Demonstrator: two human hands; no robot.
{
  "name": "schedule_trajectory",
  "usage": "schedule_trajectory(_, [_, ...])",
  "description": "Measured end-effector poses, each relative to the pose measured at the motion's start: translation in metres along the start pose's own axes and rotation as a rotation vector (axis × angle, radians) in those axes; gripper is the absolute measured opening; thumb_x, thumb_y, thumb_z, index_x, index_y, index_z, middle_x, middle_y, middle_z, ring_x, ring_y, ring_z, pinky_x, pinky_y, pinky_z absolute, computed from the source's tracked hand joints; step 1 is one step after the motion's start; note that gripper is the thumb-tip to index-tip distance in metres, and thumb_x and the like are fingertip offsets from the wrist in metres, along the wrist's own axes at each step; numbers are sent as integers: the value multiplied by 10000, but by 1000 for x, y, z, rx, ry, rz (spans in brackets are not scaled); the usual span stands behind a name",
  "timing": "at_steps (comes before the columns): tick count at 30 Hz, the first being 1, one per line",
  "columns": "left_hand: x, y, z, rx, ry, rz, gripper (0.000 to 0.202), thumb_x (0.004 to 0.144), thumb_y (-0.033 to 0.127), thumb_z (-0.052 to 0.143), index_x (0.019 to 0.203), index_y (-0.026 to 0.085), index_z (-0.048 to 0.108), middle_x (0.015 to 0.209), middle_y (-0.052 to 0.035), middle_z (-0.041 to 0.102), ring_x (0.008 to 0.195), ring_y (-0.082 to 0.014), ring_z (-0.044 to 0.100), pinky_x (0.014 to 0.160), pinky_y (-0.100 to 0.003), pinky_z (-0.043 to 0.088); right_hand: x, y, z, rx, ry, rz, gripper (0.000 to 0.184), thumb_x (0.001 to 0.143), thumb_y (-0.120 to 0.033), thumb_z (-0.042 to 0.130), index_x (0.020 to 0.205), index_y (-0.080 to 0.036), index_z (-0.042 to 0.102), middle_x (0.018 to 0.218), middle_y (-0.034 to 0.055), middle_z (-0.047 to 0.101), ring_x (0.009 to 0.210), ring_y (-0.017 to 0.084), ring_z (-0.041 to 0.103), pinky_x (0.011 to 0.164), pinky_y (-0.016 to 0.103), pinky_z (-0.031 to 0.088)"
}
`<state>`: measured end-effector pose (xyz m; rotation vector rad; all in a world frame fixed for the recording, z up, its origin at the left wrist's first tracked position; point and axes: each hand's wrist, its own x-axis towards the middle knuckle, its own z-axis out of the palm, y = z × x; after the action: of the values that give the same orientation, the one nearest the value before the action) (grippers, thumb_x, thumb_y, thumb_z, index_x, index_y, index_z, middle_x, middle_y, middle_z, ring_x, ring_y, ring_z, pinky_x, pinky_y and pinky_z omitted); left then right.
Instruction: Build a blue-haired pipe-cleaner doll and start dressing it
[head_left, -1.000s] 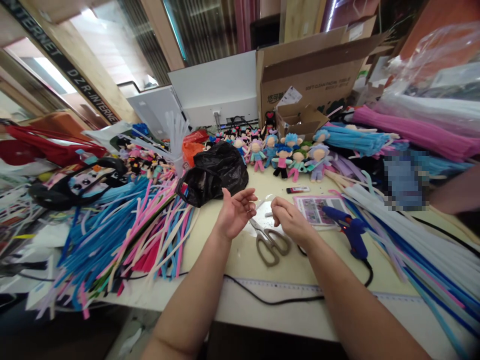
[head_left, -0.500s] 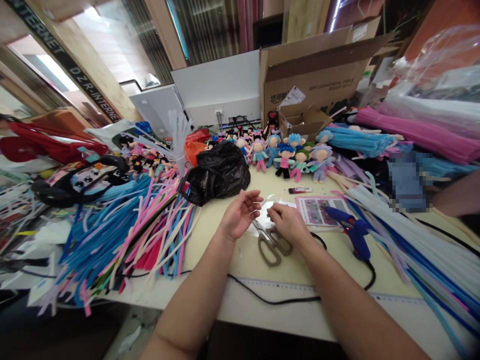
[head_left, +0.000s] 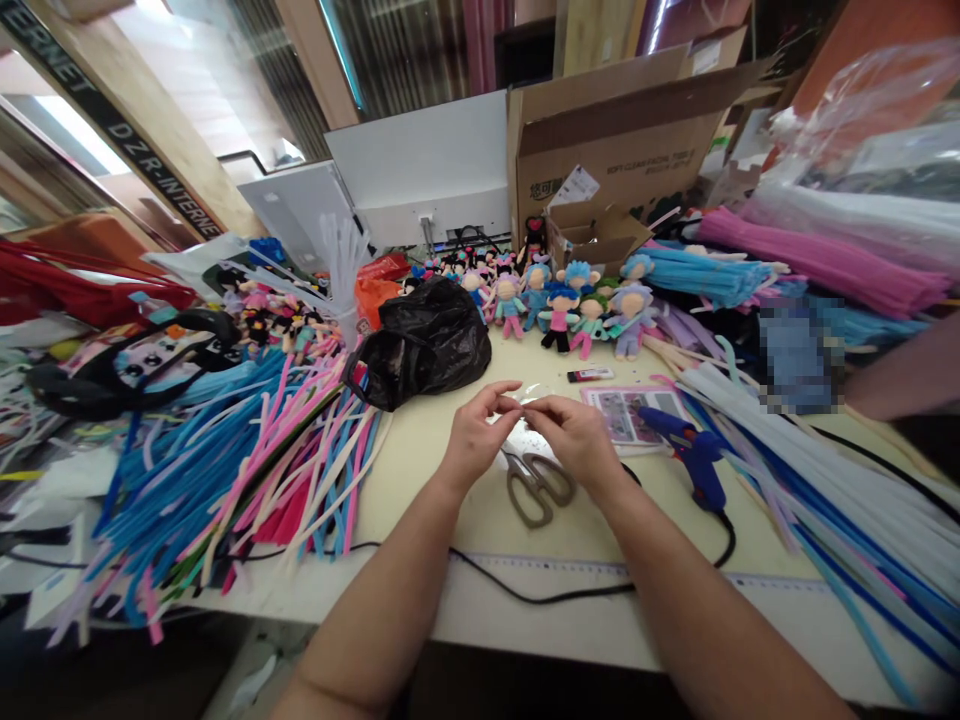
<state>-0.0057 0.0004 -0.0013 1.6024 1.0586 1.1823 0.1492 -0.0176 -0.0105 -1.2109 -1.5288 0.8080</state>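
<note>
My left hand (head_left: 478,438) and my right hand (head_left: 578,440) meet above the cream table (head_left: 570,530), fingertips pinched together on a small clear piece I cannot make out. Just below them lie grey-handled scissors (head_left: 536,484). A blue glue gun (head_left: 694,455) rests to the right of my right hand, its black cord (head_left: 540,597) trailing toward the front edge. A black plastic bag (head_left: 424,341) sits beyond my left hand.
A heap of coloured pipe cleaners (head_left: 225,470) covers the left; white and blue ones (head_left: 825,500) spread on the right. Small dolls (head_left: 570,305) line the back before a cardboard box (head_left: 622,140). A printed card (head_left: 626,410) and a ruler (head_left: 600,570) lie nearby. Another person's arm (head_left: 911,375) reaches in at right.
My left hand was open, palm up; it has closed and both hands have come together, pinching at the fingertips above the scissors.
</note>
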Motion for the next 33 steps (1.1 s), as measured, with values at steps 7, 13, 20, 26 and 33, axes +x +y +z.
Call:
schedule_trajectory(7, [-4,5,5,51,10,-2,389,753,249,681,1134,199,624,793,-14,710,755,-140,634,760,-273,467,-1,-1,-1,-391,55,-165,178,803,-206,512,812,-202,690,754,54,700,701,183,626,697,301,453])
schedule_trajectory(13, [3,4,0,-334,29,-155,530,666,253,760,1156,156,584,802,-42,725,732,-143,649,745,-289,487,4,-1,-5,12,125,108,138,786,-284,560,770,-184,654,643,14,666,598,164,648,586,281,507])
schedule_trajectory(20, [7,2,-4,-462,58,-182,565,618,209,796,1142,166,592,712,12,683,671,-104,619,701,-250,461,2,-9,-4,325,63,152,201,755,-348,653,823,-165,701,697,36,701,652,174,672,638,304,558])
schedule_trajectory(26, [4,7,-1,-400,43,-175,568,627,221,797,1148,162,581,722,12,690,677,-103,623,697,-241,462,-3,-9,-2,56,36,-39,162,823,-277,574,837,-186,707,713,26,700,649,153,647,631,272,507])
schedule_trajectory(33, [-2,8,9,-292,-28,-136,498,724,270,721,1181,160,556,894,-65,741,797,-160,673,819,-316,500,3,-3,-7,-415,228,-174,123,765,-185,530,729,-178,648,709,53,671,676,173,618,671,296,464])
